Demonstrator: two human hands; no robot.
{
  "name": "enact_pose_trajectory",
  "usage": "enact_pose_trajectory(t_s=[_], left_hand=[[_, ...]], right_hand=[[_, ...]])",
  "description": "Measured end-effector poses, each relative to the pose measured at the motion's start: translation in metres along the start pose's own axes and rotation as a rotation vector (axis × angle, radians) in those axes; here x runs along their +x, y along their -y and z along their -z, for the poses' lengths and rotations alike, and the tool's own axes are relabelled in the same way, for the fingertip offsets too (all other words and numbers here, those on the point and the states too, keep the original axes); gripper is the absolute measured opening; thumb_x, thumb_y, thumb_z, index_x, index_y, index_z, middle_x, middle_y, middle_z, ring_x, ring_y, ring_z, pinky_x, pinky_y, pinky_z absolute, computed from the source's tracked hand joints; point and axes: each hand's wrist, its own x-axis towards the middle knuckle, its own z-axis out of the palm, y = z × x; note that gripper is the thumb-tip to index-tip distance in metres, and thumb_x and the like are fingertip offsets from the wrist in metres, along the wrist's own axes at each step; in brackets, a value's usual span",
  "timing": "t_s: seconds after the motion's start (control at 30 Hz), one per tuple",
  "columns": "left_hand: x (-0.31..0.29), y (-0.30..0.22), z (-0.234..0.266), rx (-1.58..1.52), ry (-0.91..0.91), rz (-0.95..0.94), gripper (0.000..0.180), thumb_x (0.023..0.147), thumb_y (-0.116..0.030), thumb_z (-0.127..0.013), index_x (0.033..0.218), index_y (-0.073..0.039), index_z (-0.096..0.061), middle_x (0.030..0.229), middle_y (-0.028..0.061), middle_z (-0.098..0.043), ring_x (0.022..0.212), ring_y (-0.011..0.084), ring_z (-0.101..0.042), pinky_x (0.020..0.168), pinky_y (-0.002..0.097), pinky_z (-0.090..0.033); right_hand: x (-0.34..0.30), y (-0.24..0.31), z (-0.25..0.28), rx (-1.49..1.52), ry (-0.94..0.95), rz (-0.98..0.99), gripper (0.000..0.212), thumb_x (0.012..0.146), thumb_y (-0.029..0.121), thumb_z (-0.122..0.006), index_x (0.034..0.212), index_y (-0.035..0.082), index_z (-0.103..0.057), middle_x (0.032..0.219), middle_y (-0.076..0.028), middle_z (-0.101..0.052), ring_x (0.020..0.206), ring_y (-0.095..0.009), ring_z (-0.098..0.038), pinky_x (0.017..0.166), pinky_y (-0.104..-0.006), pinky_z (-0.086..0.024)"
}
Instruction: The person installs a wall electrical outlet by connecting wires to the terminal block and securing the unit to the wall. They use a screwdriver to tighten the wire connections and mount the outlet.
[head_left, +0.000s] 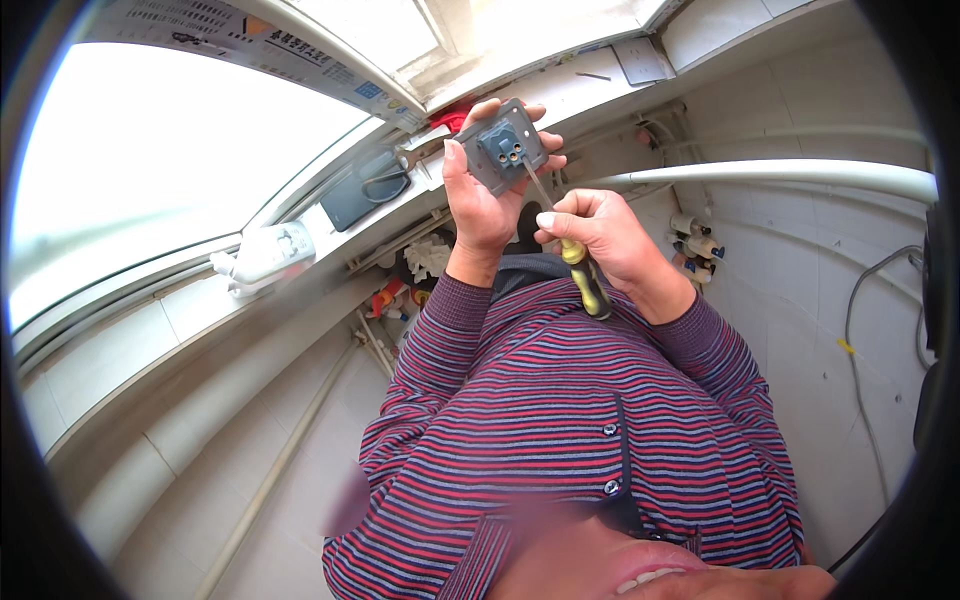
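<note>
My left hand [478,208] is closed around the edges of a grey wall socket plate [466,150], its back turned up. A blue-grey terminal block with several brass-coloured screw holes stands out from the middle of that back. In my right hand [612,238] is a screwdriver [590,290] with a yellow and black handle, pinched near the top of the handle. Its metal shaft points up and left, and the tip meets or nearly meets the terminal block; contact cannot be made out for certain.
Along the window ledge lie a white bottle [272,256], a dark phone-like slab [350,198], a red item [450,121] and a flat pale plate [642,62]. A thick white pipe [800,175] crosses at the right. A grey cable [850,335] hangs down the tiled wall.
</note>
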Motion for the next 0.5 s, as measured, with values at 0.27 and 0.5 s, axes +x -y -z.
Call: enact_pose_trajectory(t_s=[0.27,0.5], left_hand=[[0.0025,0.0025,-0.0021,-0.004,0.025,0.006,0.067,0.101,-0.067,-0.04,0.144,-0.017,-0.048,0.138,0.0269,-0.057,0.112,0.0416,-0.067,0.09,0.0565,-0.059],[0.0015,0.0052,-0.0034,-0.036,0.002,0.017,0.065,0.101,-0.066,-0.04,0.145,-0.018,-0.048,0.137,0.027,-0.057,0.113,0.0413,-0.066,0.09,0.0566,-0.059]], right_hand=[[-0.0015,0.0041,-0.006,0.264,0.015,-0.037,0.021,0.093,0.018,-0.079,0.096,-0.001,-0.069,0.076,-0.004,-0.066,0.063,-0.011,-0.065,0.056,-0.0253,-0.055],[-0.0031,0.0036,-0.0025,0.056,-0.085,-0.037,0.029,0.095,0.025,-0.077,0.104,-0.002,-0.073,0.079,-0.003,-0.069,0.066,-0.011,-0.067,0.056,-0.0261,-0.055]])
